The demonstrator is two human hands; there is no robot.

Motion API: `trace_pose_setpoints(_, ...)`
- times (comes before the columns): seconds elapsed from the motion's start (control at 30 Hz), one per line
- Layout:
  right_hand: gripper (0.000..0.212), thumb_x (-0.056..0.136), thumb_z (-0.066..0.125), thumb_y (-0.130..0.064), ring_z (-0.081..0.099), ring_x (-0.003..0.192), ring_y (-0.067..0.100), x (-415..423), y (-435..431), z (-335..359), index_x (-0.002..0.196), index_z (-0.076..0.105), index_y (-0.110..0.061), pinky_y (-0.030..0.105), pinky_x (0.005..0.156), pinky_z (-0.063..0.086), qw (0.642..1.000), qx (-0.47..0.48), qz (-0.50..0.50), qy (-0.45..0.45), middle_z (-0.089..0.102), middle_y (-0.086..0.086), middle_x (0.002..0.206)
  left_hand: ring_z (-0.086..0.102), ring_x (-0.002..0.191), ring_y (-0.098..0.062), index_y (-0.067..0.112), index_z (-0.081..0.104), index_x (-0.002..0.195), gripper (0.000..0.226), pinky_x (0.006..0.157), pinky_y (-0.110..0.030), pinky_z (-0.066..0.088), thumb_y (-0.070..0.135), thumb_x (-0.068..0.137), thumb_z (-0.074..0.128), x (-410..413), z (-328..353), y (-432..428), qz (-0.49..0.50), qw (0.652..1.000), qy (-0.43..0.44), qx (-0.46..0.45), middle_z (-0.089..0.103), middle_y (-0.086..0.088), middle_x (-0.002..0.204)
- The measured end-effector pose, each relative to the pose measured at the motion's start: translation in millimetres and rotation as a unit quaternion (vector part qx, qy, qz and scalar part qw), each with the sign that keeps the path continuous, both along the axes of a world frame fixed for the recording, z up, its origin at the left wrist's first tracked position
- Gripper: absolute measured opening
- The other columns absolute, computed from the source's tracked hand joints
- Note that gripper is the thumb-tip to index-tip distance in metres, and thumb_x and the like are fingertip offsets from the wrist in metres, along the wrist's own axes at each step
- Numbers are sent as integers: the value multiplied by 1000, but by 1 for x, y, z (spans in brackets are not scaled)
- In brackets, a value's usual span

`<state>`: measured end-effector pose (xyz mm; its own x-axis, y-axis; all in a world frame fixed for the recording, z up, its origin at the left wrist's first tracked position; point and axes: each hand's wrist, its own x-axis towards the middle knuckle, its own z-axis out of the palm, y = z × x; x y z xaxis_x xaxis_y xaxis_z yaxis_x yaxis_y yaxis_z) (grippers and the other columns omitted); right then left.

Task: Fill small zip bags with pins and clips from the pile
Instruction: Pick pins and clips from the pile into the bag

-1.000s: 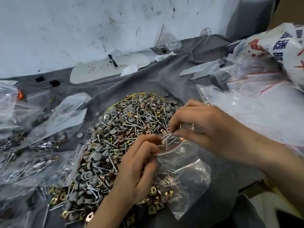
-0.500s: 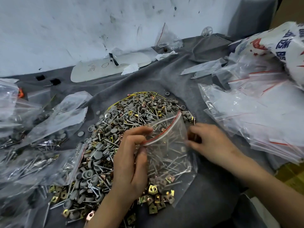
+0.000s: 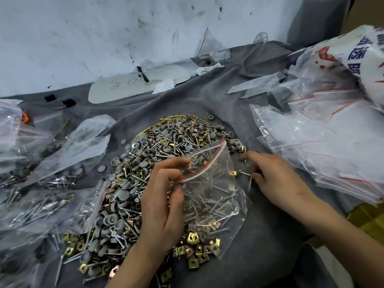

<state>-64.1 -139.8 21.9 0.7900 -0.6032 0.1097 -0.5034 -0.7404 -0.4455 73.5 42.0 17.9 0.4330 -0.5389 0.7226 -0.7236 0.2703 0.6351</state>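
Zip bag at pile right edge; left hand pinches mouth near-left end. Mouth axis runs far-right, just left of right hand. Right hand curled at pins; grip indeterminate.

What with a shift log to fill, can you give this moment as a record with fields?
left hand: pinches the zip bag mouth, holding it open
right hand: at loose pins beside the bag; grip unclear
bag contents: pins, a few clips
pile: pins, grey caps, brass clips
empty bags: heaped on the right
filled bags: on the left
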Motion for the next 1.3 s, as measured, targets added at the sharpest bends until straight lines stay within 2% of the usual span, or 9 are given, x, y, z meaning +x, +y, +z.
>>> trace_pose_setpoints(0.37,26,85,63,-7,59,93,19,-1,-10,-5,108,60,-20,28,76,44,999,-10,9,48,57,-3,91,58,107,-11,18,48,94,18,86,-17,45,8,86,36,-1,0,0,2,1000,-16,2,58,-4,114)
trace_pose_setpoints(0.47,25,86,61,-1,57,84,18,-1,-6,9,100,60,-22,24,71,40,996,33,-2,-85,58,-1,88,58,106,-13,15,49,93,15,83,-21,46,9,85,37,0,-1,0,-13,1000,-18,6,59,-1,113)
trace_pose_setpoints(0.63,25,89,59,-2,56,81,11,11,21,71,90,62,-26,14,71,42,923,175,145,-309,60,4,90,57,110,-21,10,49,91,12,85,-29,46,8,85,39,1,-2,0,-39,999,-35,9,58,-6,117)
trace_pose_setpoints(0.8,9,88,59,-9,52,93,7,24,47,88,94,62,-15,22,83,41,941,87,268,-188,60,-10,90,55,112,-18,7,50,93,10,86,-25,43,9,89,41,1,0,1,-55,996,-73,11,55,-10,121)
trace_pose_setpoints(0.87,9,88,64,-11,52,97,10,25,47,84,95,65,-16,27,86,42,953,63,259,-146,63,-9,92,55,113,-16,7,50,95,17,87,-22,42,20,99,40,2,0,1,-53,995,-85,0,53,-7,123)
trace_pose_setpoints(1.03,7,87,64,-15,61,76,4,18,24,74,89,66,-21,15,67,46,939,118,107,-305,66,-11,81,56,112,-23,9,50,97,12,89,-30,44,15,98,39,4,-4,-1,-42,998,-42,-18,57,-13,120)
trace_pose_setpoints(1.1,11,87,66,-14,59,69,6,14,6,59,82,62,-23,17,62,43,972,83,44,-214,61,-12,71,56,113,-22,12,49,99,14,89,-30,44,8,92,38,5,-6,-1,-27,999,-28,-30,57,-10,120)
trace_pose_setpoints(1.2,18,84,69,-29,56,77,15,7,-5,28,82,51,-27,25,64,37,993,36,23,106,50,-12,71,56,114,-20,19,49,103,19,90,-30,45,9,94,36,7,-6,-1,-13,999,-22,-42,55,-10,120)
trace_pose_setpoints(1.3,21,83,69,-25,56,80,16,3,-4,14,78,49,-28,22,65,33,991,15,6,129,48,-11,70,56,114,-22,27,48,106,24,90,-31,45,10,94,36,6,-5,-2,-16,999,-7,-44,55,-9,121)
